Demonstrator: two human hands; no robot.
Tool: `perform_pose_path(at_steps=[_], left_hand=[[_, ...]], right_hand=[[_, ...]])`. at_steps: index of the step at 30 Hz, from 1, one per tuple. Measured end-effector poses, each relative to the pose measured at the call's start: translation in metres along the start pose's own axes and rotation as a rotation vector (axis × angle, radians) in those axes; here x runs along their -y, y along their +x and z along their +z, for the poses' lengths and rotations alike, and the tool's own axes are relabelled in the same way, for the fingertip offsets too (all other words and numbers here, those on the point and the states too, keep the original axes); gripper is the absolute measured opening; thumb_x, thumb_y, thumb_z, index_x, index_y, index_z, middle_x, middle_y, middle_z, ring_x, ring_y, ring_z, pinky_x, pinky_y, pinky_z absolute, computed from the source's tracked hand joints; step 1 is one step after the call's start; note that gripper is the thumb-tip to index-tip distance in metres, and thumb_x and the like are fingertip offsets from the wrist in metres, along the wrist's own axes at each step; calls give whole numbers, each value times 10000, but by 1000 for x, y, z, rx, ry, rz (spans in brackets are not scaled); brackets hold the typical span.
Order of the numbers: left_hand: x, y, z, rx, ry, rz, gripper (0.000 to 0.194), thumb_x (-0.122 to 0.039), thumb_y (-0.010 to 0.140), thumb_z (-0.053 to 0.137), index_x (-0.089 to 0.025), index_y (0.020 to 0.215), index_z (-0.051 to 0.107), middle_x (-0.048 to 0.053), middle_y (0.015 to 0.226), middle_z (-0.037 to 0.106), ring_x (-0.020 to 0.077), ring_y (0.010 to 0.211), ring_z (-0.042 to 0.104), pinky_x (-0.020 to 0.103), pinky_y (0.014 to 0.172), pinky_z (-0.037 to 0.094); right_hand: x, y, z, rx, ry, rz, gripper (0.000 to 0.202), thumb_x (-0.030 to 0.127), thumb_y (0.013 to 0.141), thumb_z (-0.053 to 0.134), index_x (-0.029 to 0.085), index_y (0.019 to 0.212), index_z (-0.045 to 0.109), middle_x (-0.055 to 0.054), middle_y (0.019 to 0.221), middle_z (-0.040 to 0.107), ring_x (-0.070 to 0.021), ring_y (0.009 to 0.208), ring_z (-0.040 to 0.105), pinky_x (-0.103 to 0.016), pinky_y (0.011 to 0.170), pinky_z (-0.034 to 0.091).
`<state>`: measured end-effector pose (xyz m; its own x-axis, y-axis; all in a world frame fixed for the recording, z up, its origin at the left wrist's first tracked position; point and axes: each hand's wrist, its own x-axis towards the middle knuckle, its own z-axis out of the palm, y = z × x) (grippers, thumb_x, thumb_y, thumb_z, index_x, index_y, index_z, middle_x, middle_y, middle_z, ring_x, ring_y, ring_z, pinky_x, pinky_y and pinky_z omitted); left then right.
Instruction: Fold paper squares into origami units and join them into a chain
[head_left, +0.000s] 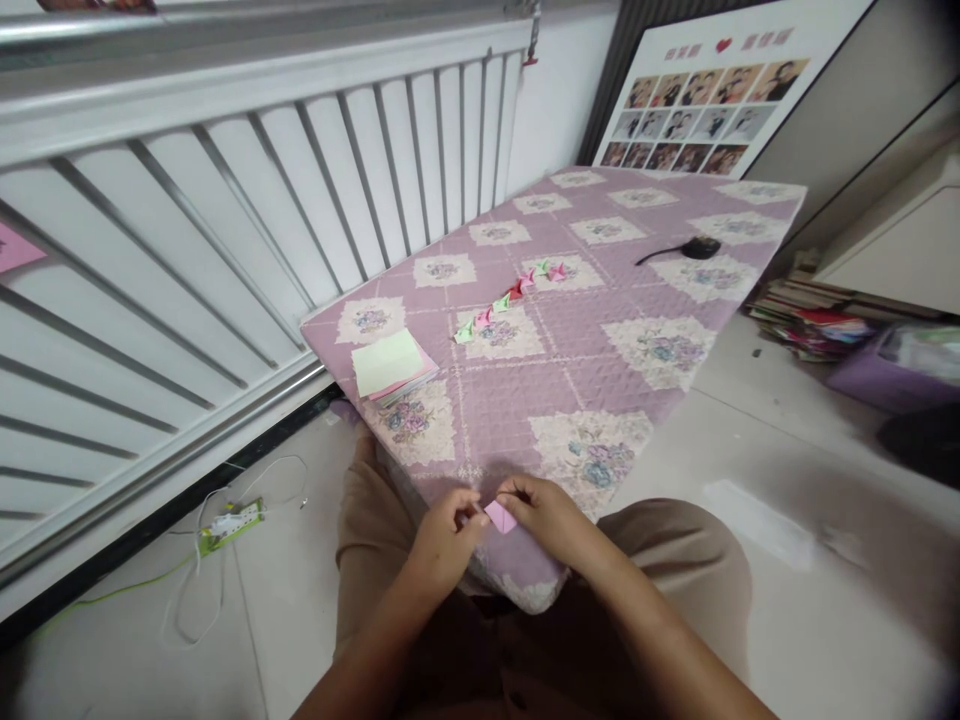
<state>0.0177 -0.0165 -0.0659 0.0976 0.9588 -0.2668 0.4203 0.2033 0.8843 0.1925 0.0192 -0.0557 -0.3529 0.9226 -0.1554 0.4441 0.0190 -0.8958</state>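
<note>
A small folded piece of pink paper (502, 516) with a crease down it is between my hands, over the near corner of the table. My right hand (541, 512) pinches its upper right edge between thumb and fingers. At its left corner is my left hand (452, 535), with thumb and fingertips closed together; the fingertips blur against the paper. Farther up the cloth runs a line of folded paper pieces (501, 302) in green, pink and red. A stack of square paper sheets (388, 362), pale green on top and pink below, lies at the left edge.
A purple flowered cloth (570, 370) covers the table. A small black object with a short cord (701, 247) lies at the far right. A white radiator (247, 200) borders the left side; a green power strip (231, 525) is on the floor.
</note>
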Motion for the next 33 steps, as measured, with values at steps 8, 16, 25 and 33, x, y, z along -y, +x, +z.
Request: perform_pose_path(at_steps=[8, 16, 25, 33], left_hand=[[-4, 25, 3, 67, 473, 170, 134, -177, 840, 506, -205, 862, 635, 24, 892, 656, 177, 851, 577, 288, 782, 422], [-14, 26, 3, 106, 606, 187, 147, -212, 878, 490, -215, 908, 634, 28, 946, 636, 173, 886, 568, 272, 786, 412], [-21, 30, 17, 103, 738, 207, 111, -278, 888, 533, -214, 923, 617, 36, 979, 608, 184, 900, 559, 276, 742, 403], [-19, 32, 17, 101, 759, 208, 105, -285, 880, 553, -225, 940, 614, 23, 977, 601, 177, 876, 563, 276, 717, 396]], right_hand=[[-8, 7, 8, -68, -379, -88, 113, 194, 820, 518, 195, 802, 629, -30, 784, 650, -173, 747, 589, -279, 691, 423], [-25, -1, -3, -155, -378, -200, 125, 174, 831, 524, 200, 870, 640, -48, 861, 644, -185, 834, 594, -302, 767, 454], [-28, -3, 0, -214, -312, -226, 135, 215, 861, 518, 219, 878, 651, -31, 846, 643, -176, 817, 590, -303, 761, 456], [-34, -4, -15, -106, -394, -297, 189, 129, 811, 551, 200, 956, 649, -58, 890, 621, -192, 878, 585, -321, 798, 468]])
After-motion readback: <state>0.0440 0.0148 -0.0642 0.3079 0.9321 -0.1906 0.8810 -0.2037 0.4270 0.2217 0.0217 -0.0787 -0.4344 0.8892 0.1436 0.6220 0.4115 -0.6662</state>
